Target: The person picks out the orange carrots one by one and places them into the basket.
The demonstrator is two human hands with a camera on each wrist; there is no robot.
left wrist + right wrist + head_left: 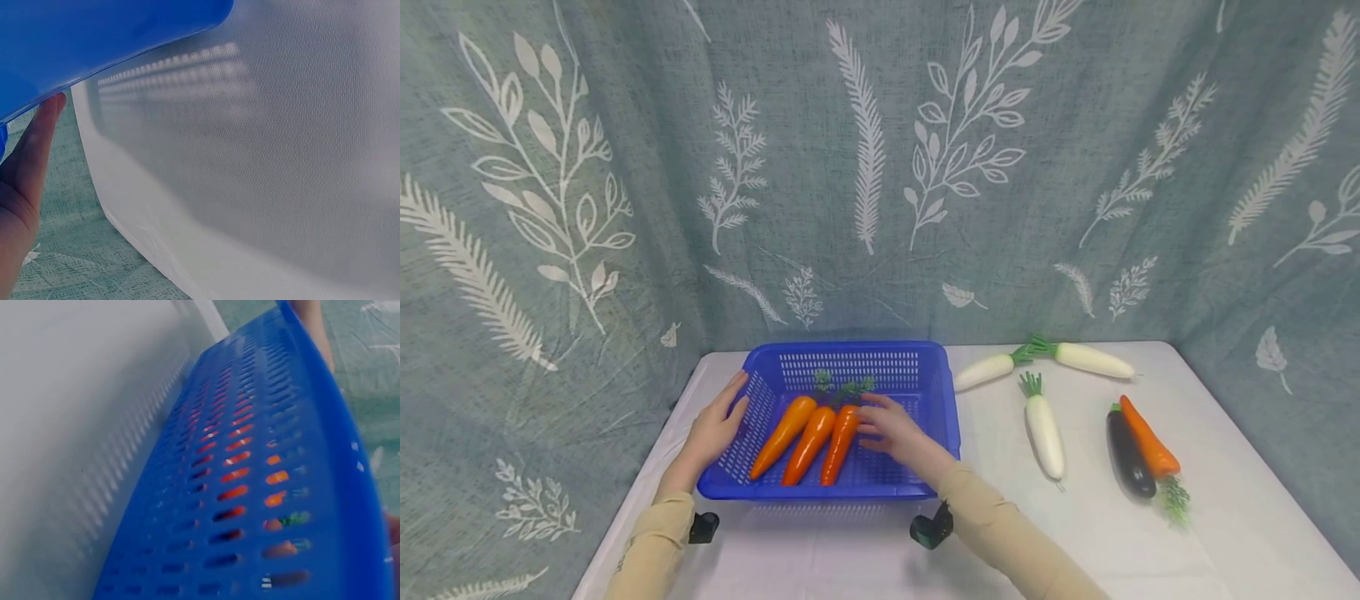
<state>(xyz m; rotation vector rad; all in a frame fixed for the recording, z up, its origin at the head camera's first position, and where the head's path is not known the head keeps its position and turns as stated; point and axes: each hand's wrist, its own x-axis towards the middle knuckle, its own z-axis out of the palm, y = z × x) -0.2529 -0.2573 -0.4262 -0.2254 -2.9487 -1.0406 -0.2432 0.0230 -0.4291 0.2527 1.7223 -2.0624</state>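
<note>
A blue perforated plastic basket (820, 492) sits on the table at the centre-left of the head view. Three orange carrots (808, 446) with green tops lie side by side inside it. My left hand (713, 427) rests against the basket's left rim, its fingers fairly straight along the side; the left wrist view catches its fingertips at the basket's edge. Over the basket's right half reaches my right hand (891, 429), fingers spread and loosely bent, fingertips right by the upper end of the rightmost carrot. The right wrist view looks mostly at the basket's slotted wall (237, 462).
To the right of the basket lie three white radishes (1045, 433) with green leaves. Farther right, an eggplant (1127, 454) lies beside another carrot (1148, 437). A patterned green curtain (880, 167) stands behind the white-covered table (1000, 533).
</note>
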